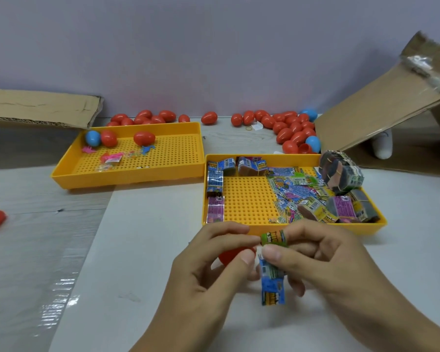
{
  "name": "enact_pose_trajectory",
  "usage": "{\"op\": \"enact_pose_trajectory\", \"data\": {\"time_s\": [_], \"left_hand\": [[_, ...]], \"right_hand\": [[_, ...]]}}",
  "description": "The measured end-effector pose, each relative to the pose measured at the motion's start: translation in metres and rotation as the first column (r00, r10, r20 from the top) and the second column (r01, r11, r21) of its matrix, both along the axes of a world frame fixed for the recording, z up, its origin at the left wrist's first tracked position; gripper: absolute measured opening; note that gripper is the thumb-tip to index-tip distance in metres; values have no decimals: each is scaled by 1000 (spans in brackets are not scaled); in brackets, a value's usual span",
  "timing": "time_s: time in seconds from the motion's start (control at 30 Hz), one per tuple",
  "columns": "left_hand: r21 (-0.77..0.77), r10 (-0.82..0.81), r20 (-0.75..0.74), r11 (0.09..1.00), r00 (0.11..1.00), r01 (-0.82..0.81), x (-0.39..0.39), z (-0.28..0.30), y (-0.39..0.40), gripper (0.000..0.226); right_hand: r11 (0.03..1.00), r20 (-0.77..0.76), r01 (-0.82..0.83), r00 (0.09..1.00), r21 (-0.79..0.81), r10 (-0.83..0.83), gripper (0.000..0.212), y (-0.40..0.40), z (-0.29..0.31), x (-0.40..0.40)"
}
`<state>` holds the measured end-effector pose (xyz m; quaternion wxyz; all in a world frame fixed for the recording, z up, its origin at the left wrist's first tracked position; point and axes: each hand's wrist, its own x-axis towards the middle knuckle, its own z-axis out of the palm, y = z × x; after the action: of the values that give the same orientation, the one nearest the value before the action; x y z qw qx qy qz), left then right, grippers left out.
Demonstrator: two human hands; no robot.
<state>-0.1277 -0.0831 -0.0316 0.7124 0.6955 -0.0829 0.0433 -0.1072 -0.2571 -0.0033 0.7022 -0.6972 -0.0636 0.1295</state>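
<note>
The right hand (pixel 323 260) pinches a folded colourful paper leaflet (pixel 272 283) in its grip; just left of this grip, the left hand (pixel 208 270) holds a red plastic egg half (pixel 233 255).

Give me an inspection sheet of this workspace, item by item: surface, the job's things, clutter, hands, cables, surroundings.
Surface: white tabletop, with a grey wood-grain strip on the left.
Job's things: folded printed leaflet and red plastic egg, both in the hands; right yellow tray holds loose and banded leaflets.
Clutter: left yellow tray with three eggs and small toy packets; loose eggs, mostly red and a few blue, along the wall; rubber band.
Hands: left hand holds the egg; right hand pinches the leaflet.
Cables: nothing seen.
Surroundings: pale wall; cardboard flaps on both sides.
</note>
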Motion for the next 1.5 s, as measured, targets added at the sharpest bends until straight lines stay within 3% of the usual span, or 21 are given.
{"op": "enact_pose_trajectory", "data": {"time_s": [0.2, 0.3, 0.53, 0.63, 0.73, 0.83, 0.93, 1.07, 1.2, 1.27, 1.33, 1.43, 1.5], "left_hand": [[6, 14, 11, 1000, 1000, -14, 1, 1, 0, 26], [-13, 32, 4, 999, 999, -32, 2, 2, 0, 27], [-105, -40, -45, 994, 998, 35, 1, 5, 2, 30], [-37, -85, -15, 996, 996, 85, 0, 6, 2, 32], [28, -64, 65, 998, 996, 62, -2, 8, -1, 26], [-2, -26, 80, 1000, 996, 26, -1, 7, -2, 18], [-38, 45, 75, 998, 996, -43, 0, 5, -2, 8], [-35, 121, 68, 992, 990, -119, 1, 5, 1, 8], [-14, 129, 93, 992, 987, -128, 0, 4, 1, 14], [-35, 120, 88, 993, 989, -117, 0, 3, 1, 16], [-96, 97, 45, 991, 994, -92, 1, 3, 1, 19], [-181, 56, -47, 981, 997, -63, 2, 3, 2, 25], [-181, 31, -69, 983, 997, -43, 2, 3, 3, 28]], "right_hand": [[997, 79, -62, 995, -47, 65, 19, -1, 0, -1], [995, 130, -40, 990, -96, 52, 34, -4, -1, 2], [975, -136, -205, 972, -83, 193, 40, -7, 9, 2], [950, -229, -304, 932, -78, 280, 46, -7, 12, 1], [935, -264, -347, 911, -80, 315, 36, -5, 13, 1], [951, -276, -299, 924, -84, 266, 32, -3, 13, 0], [980, -114, -161, 982, -119, 148, 32, -1, 10, -1], [975, 227, -5, 972, -222, 56, 59, -3, 6, -7], [962, 390, 94, 921, -258, 15, 27, 3, 1, -13], [984, 299, 58, 954, -169, -5, 17, 5, 1, -14], [999, 116, 19, 993, -37, -14, 16, 4, 2, -10], [997, -128, -6, 992, 71, 15, 31, 0, 3, -5], [993, -204, -24, 978, 115, 47, 41, 0, 3, -3]]}}
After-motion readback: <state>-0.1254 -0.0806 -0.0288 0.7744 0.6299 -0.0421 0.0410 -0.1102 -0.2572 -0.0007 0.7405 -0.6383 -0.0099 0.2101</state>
